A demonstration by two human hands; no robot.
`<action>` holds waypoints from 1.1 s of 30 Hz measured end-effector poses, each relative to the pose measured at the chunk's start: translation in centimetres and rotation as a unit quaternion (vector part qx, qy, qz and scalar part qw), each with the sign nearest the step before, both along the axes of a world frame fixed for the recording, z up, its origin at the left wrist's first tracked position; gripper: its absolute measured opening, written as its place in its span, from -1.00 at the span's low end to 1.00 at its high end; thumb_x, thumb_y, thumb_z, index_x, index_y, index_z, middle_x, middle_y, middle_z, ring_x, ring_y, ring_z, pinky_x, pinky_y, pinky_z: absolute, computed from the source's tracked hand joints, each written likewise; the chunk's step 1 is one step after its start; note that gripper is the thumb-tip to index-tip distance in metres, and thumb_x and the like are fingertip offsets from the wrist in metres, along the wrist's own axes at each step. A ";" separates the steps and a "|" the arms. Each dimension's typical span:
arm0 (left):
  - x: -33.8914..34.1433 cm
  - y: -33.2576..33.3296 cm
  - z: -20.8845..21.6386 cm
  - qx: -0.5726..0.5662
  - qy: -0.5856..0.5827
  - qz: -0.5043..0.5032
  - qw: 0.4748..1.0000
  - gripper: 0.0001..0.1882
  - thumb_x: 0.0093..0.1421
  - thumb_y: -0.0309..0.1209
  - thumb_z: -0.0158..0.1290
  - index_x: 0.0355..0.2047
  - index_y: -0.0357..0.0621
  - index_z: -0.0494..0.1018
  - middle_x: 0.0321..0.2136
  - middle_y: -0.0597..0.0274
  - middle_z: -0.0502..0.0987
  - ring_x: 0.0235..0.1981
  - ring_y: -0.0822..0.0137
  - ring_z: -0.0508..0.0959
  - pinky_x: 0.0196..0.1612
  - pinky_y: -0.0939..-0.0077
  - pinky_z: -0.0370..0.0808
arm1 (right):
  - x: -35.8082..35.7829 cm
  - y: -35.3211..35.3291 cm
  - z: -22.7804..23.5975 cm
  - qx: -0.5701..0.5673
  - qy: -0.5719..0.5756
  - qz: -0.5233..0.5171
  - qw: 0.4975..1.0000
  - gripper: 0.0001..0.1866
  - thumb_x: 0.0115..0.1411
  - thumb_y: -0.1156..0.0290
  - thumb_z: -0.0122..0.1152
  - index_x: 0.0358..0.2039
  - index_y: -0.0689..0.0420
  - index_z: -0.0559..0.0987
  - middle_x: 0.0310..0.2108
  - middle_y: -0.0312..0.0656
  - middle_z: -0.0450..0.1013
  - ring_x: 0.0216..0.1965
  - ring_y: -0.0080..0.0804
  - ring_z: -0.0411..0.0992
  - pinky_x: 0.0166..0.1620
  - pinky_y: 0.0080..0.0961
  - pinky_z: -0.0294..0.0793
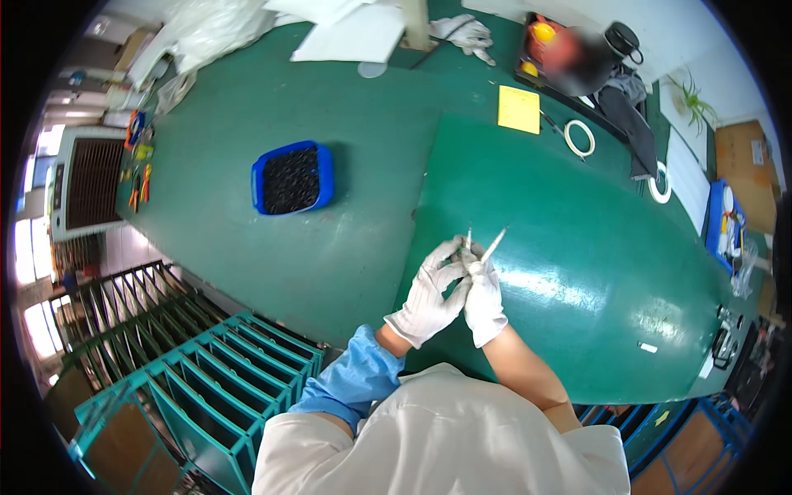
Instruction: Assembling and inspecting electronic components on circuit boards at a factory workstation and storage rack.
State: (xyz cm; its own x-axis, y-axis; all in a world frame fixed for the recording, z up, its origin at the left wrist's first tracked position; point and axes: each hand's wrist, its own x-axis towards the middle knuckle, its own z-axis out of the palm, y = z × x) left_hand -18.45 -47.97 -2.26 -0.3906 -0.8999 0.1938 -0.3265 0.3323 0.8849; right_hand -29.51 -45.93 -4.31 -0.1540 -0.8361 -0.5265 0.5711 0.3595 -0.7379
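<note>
Grip, left: white-gloved left hand [433, 293], fingers curled and meeting the other glove; whether it pinches anything I cannot tell from where I stand. Grip, right: white-gloved right hand [483, 301], closed around slim pale pieces [493, 245], two ends jutting up from between the gloves in a V; too small to tell their kind. Both hands are over the green surface [363, 115], just in front of the person's body.

Listed left to right:
- Grey box with brown grille [97, 183], beyond the surface.
- Hand tools [146, 183], at the surface's left edge.
- Teal rack [206, 379], lower left.
- Blue tub [258, 190], filled with small black pieces [290, 177], left of the hands and well apart.
- White sheets [355, 37], far edge.
- Yellow notepad [518, 109], lying flat.
- Pen [550, 122], beside the notepad.
- Tape roll [591, 139], on its side.
- Small white piece [648, 347], near the surface's front edge.
- Blue tray [714, 227], far right, holding assorted items.
</note>
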 end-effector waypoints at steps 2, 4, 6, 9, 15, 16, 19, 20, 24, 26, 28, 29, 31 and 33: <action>2.0 2.8 0.7 0.193 0.117 0.062 0.972 -0.66 0.17 -0.46 0.07 -0.02 -0.17 0.42 0.06 -0.07 0.36 0.10 0.06 0.39 0.10 0.28 0.37 | 0.8 1.4 2.9 0.050 0.054 0.051 0.996 -0.47 0.30 0.16 -0.16 0.16 0.24 0.29 -0.19 -0.25 0.41 -0.29 -0.56 0.37 -0.29 -0.62 0.41; 3.6 5.9 -0.4 0.392 0.257 0.136 0.873 -0.53 0.34 -0.32 -0.07 0.21 -0.16 0.18 0.11 0.06 0.33 0.11 0.28 0.37 0.17 0.35 0.29 | 1.3 3.4 2.1 0.056 0.128 0.150 0.979 -0.42 0.30 0.12 -0.20 0.22 0.22 0.24 -0.13 -0.19 0.41 -0.26 -0.49 0.38 -0.29 -0.55 0.43; 3.9 8.4 -0.5 0.418 0.230 0.083 0.875 -0.45 0.35 -0.22 -0.07 0.26 -0.15 0.10 0.09 0.16 0.35 0.05 0.33 0.39 0.16 0.42 0.28 | 4.1 6.3 0.0 -0.157 0.170 0.130 0.964 -0.42 0.31 0.17 -0.21 0.26 0.24 0.18 0.00 -0.14 0.37 -0.11 -0.38 0.39 -0.09 -0.49 0.44; 5.5 12.4 0.7 0.472 0.440 0.166 0.746 -0.51 0.37 -0.27 -0.12 0.24 -0.15 0.12 0.05 0.20 0.37 0.02 0.35 0.42 0.11 0.42 0.34 | 6.2 9.2 1.0 -0.113 0.024 0.210 0.971 -0.47 0.30 0.37 -0.19 0.27 0.24 0.17 0.13 -0.15 0.29 0.09 -0.39 0.30 0.16 -0.55 0.25; 8.0 19.9 5.6 0.369 0.364 0.355 0.778 -0.68 0.41 -0.27 -0.25 0.00 -0.21 0.32 -0.20 0.23 0.53 -0.20 0.41 0.55 -0.13 0.58 0.48 | 5.3 13.4 2.4 -0.173 -0.032 0.441 0.880 -0.42 0.35 0.17 -0.10 0.24 0.29 0.16 0.15 -0.06 0.28 0.14 -0.31 0.32 0.18 -0.40 0.30; 8.0 21.4 6.5 0.340 0.335 0.387 0.789 -0.66 0.42 -0.23 -0.25 -0.03 -0.24 0.31 -0.21 0.12 0.53 -0.22 0.32 0.58 -0.12 0.47 0.51 | 5.1 13.5 4.3 -0.164 -0.070 0.445 0.878 -0.43 0.35 0.16 -0.10 0.23 0.30 0.18 0.10 -0.05 0.33 0.07 -0.29 0.39 0.13 -0.37 0.37; 7.2 25.7 10.2 0.319 0.289 0.403 0.807 -0.64 0.41 -0.22 -0.26 -0.03 -0.28 0.30 -0.41 0.09 0.53 -0.50 0.35 0.57 -0.41 0.52 0.52 | 2.3 13.8 7.9 -0.259 0.234 0.435 0.830 -0.57 0.33 0.20 -0.05 0.09 0.19 0.33 -0.21 -0.12 0.49 -0.32 -0.39 0.50 -0.26 -0.46 0.51; 6.8 27.0 11.0 0.318 0.249 0.399 0.823 -0.63 0.40 -0.22 -0.26 -0.03 -0.29 0.30 -0.48 0.10 0.51 -0.59 0.38 0.55 -0.51 0.55 0.49 | 1.9 14.4 8.4 -0.373 0.338 0.404 0.764 -0.63 0.31 0.23 -0.02 0.04 0.17 0.38 -0.28 -0.17 0.50 -0.39 -0.42 0.49 -0.33 -0.48 0.49; 3.8 31.6 12.2 0.287 0.267 0.374 0.840 -0.70 0.40 -0.32 -0.27 0.00 -0.27 0.27 -0.44 0.10 0.52 -0.60 0.38 0.55 -0.53 0.57 0.51 | -0.8 18.1 13.4 -0.459 0.440 0.406 0.657 -0.78 0.23 0.26 0.08 -0.19 0.09 0.48 -0.42 -0.16 0.50 -0.44 -0.23 0.49 -0.38 -0.36 0.46; 1.4 33.1 12.2 0.255 0.357 0.366 0.820 -0.71 0.41 -0.36 -0.30 0.04 -0.27 0.21 -0.38 0.09 0.54 -0.56 0.36 0.58 -0.51 0.56 0.53 | -2.4 19.5 15.3 -0.455 0.406 0.468 0.640 -0.82 0.24 0.27 0.05 -0.25 0.08 0.50 -0.42 -0.13 0.48 -0.45 -0.12 0.46 -0.38 -0.29 0.46; 0.0 34.7 13.6 0.254 0.286 0.329 0.863 -0.71 0.41 -0.38 -0.32 0.07 -0.23 0.19 -0.38 0.16 0.53 -0.54 0.42 0.54 -0.50 0.60 0.49 | -3.6 20.4 14.6 -0.539 0.472 0.431 0.548 -0.85 0.22 0.32 0.05 -0.28 0.08 0.51 -0.46 -0.10 0.46 -0.45 -0.06 0.44 -0.39 -0.24 0.45; 0.0 35.5 13.5 0.249 0.281 0.321 0.870 -0.70 0.40 -0.39 -0.31 0.07 -0.23 0.21 -0.41 0.19 0.52 -0.56 0.45 0.51 -0.50 0.62 0.47 | -3.6 20.8 13.8 -0.533 0.504 0.443 0.516 -0.83 0.20 0.38 0.01 -0.21 0.09 0.49 -0.42 -0.07 0.45 -0.42 -0.03 0.45 -0.38 -0.20 0.45; -0.4 36.7 13.0 0.208 0.245 0.343 0.883 -0.69 0.38 -0.41 -0.29 0.07 -0.24 0.26 -0.48 0.26 0.48 -0.59 0.53 0.42 -0.50 0.66 0.41 | -3.3 21.7 13.1 -0.553 0.474 0.444 0.521 -0.80 0.19 0.41 0.01 -0.16 0.10 0.46 -0.37 -0.05 0.45 -0.39 -0.02 0.45 -0.36 -0.20 0.45; -0.7 38.1 12.5 0.186 0.250 0.369 0.875 -0.70 0.38 -0.41 -0.29 0.07 -0.22 0.24 -0.50 0.24 0.47 -0.66 0.51 0.41 -0.60 0.65 0.39 | -3.1 22.6 12.8 -0.595 0.422 0.445 0.520 -0.65 0.15 0.47 0.00 -0.02 0.11 0.39 -0.28 -0.04 0.44 -0.34 -0.04 0.45 -0.34 -0.23 0.45</action>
